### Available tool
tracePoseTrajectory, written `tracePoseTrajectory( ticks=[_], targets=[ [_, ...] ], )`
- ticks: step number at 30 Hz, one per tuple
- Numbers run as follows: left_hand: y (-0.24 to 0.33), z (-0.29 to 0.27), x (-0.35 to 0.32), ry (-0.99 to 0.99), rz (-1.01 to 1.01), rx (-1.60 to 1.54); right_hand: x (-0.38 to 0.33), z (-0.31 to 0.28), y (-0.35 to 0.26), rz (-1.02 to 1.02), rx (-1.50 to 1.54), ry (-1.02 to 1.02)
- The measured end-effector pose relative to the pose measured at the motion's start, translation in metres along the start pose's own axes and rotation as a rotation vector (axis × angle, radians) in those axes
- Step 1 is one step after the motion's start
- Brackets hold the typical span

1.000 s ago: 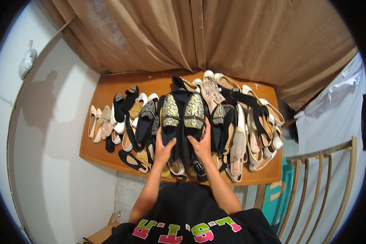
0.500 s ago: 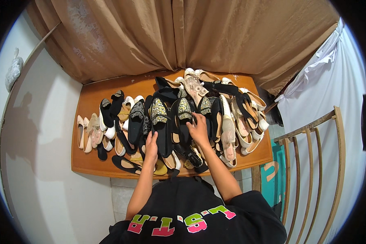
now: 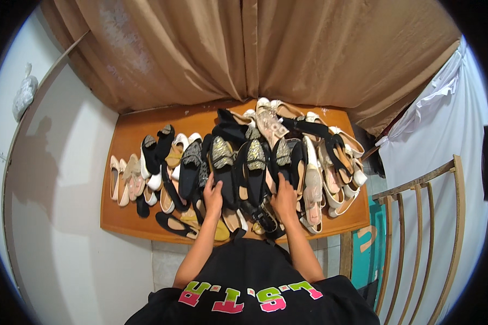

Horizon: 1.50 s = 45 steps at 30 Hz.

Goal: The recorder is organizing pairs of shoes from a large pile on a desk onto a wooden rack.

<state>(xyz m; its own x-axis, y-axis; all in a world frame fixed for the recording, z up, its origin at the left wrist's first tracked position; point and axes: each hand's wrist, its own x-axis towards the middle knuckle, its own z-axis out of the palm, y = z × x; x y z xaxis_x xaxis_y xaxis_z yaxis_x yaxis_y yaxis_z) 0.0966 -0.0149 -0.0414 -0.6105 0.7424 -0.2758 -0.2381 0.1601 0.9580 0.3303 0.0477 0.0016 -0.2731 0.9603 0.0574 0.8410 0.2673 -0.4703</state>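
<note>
A wooden table [image 3: 146, 127] carries a heap of flat shoes in black, white, beige and gold. In the middle lie two black flats with glittery gold toes, the left one [image 3: 222, 165] and the right one [image 3: 256, 168]. My left hand [image 3: 213, 196] grips the heel end of the left flat. My right hand [image 3: 283, 199] rests on the heel end of the right flat, fingers curled over it. Both forearms come up from the lower edge over my black shirt.
Beige and white flats [image 3: 126, 181] lie in a row at the table's left end. A brown curtain [image 3: 255, 49] hangs behind the table. A white wall stands to the left, a wooden chair back [image 3: 417, 216] and a white cloth [image 3: 434, 114] to the right.
The view has shifted a little, so the table sits more to the right. My hands stay on the heels of the two gold-toed black flats, which have been drawn slightly toward me.
</note>
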Motion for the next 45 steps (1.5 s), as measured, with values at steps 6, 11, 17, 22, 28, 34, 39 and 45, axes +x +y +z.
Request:
tracePoseTrajectory(
  ticks=[6, 11, 17, 22, 28, 34, 39, 45],
  targets=[
    [0.008, -0.021, 0.011, 0.183, 0.216, 0.087, 0.001, -0.018, -0.043, -0.188, 0.365, 0.222],
    [0.039, -0.015, 0.013, 0.321, 0.597, 0.442, 0.006, 0.002, -0.086, -0.446, 0.439, 0.122],
    [0.014, 0.011, 0.019, -0.177, 0.011, 0.422, 0.015, 0.048, -0.086, -0.512, 0.433, 0.002],
    [-0.044, -0.006, 0.036, -0.239, 0.19, 0.409, 0.019, 0.018, -0.079, -0.408, 0.357, 0.304],
    [-0.03, 0.003, 0.039, -0.193, 0.136, 0.576, 0.03, 0.061, -0.023, 0.092, 0.283, -0.002],
    [0.004, 0.008, 0.016, -0.322, -0.053, 0.01, 0.023, 0.09, 0.015, 0.238, 0.839, -0.095],
    [-0.008, -0.006, 0.008, -0.247, -0.011, -0.071, 0.005, 0.077, -0.045, 0.191, 1.094, 0.123],
    [-0.003, -0.025, -0.004, -0.35, -0.016, -0.093, -0.02, 0.066, -0.076, 0.192, 1.175, 0.078]
  ],
)
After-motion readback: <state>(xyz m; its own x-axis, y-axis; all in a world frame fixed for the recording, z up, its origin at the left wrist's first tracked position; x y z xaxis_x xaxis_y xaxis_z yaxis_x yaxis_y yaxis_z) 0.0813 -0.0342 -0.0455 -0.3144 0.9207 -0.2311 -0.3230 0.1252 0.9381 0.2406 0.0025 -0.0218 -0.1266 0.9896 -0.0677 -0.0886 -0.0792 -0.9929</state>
